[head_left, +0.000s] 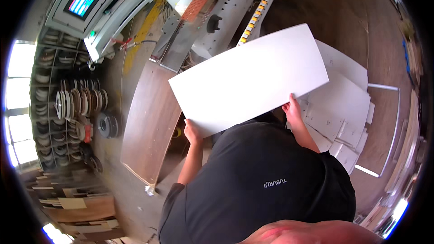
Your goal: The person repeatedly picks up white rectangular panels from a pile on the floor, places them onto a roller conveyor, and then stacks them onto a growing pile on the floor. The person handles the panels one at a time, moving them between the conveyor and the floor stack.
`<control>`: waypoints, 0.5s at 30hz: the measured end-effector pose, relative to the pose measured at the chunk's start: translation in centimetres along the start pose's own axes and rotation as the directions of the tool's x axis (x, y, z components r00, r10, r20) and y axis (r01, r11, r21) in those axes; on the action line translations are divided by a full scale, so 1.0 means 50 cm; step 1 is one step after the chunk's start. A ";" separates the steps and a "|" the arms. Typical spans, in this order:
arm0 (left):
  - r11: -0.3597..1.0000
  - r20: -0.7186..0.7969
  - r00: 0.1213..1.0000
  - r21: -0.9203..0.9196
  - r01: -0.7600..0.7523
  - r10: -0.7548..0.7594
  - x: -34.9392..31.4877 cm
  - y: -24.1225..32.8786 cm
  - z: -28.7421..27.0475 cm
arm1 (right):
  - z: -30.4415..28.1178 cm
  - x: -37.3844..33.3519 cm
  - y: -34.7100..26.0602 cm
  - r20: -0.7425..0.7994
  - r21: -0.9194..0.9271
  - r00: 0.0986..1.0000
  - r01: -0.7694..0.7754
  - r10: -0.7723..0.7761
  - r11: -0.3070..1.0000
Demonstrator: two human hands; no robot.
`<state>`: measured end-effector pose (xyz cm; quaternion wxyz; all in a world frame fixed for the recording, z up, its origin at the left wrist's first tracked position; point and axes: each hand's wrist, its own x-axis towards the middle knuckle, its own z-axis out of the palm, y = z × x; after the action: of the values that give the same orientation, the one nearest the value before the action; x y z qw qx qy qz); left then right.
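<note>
Standing at the far left, a rack of edge-banding rolls point(74, 108) fills several shelves, with a machine control panel point(97, 4) and its lit screen above it. Just right of the rack, a brown wood-grain panel point(149, 122) lies flat and long, running toward the machine bed point(212, 18), which carries a row of yellow rollers point(260, 7).

The left hand point(192, 132) grips the lower left corner of a white rectangular board point(251, 79), its fingers closed around the near edge. The board is plain, smooth and matte white with clean straight edges; no holes or marks show on its upper face. It is held in the air in front of the person's chest, tilted so that its right end rises toward the upper right, and it overlaps the machine bed and the stack behind it.

The right hand point(293, 108) clamps the board's near long edge further right, thumb on top.

Beyond that hand, a stack of white cut panels point(343, 108) of different sizes lies on a cart with a pale metal frame point(393, 122).
</note>
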<state>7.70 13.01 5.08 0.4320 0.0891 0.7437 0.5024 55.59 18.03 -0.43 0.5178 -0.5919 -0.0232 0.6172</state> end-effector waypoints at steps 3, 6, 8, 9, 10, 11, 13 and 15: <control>0.998 -0.074 0.997 -0.058 -0.023 0.019 0.032 -0.064 -0.090 | 0.134 0.012 -0.030 0.096 -0.194 0.995 0.023 -0.004 0.981; 0.973 -0.027 0.998 -0.227 0.046 -0.054 0.041 -0.069 -0.175 | 0.258 0.036 -0.021 0.201 -0.300 0.979 0.048 0.014 0.953; 0.974 0.047 0.996 -0.215 0.078 -0.069 0.058 -0.068 -0.246 | 0.336 0.051 0.002 0.193 -0.318 0.981 0.068 -0.006 0.946; 0.966 0.077 0.993 -0.236 0.104 -0.088 0.054 -0.072 -0.274 | 0.372 0.055 0.007 0.195 -0.347 0.981 0.049 0.021 0.937; 0.958 0.109 0.988 -0.255 0.133 -0.108 0.053 -0.074 -0.303 | 0.406 0.056 0.017 0.190 -0.375 0.981 0.027 0.048 0.927; 0.985 0.147 0.980 -0.088 0.151 -0.138 0.059 -0.076 -0.338 | 0.427 0.068 0.030 0.237 -0.381 0.970 0.037 0.059 0.924; 0.977 0.179 0.960 0.057 0.206 -0.213 0.033 -0.063 -0.377 | 0.442 0.089 0.048 0.275 -0.429 0.957 0.037 0.091 0.903; 0.973 0.180 0.958 -0.012 0.229 -0.223 0.004 -0.047 -0.375 | 0.470 0.096 0.048 0.283 -0.498 0.953 0.048 0.110 0.866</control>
<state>-5.43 -0.55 5.28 0.5525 0.0409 0.6993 0.4518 37.53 33.82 1.64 0.3273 -0.6044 -0.2513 0.6815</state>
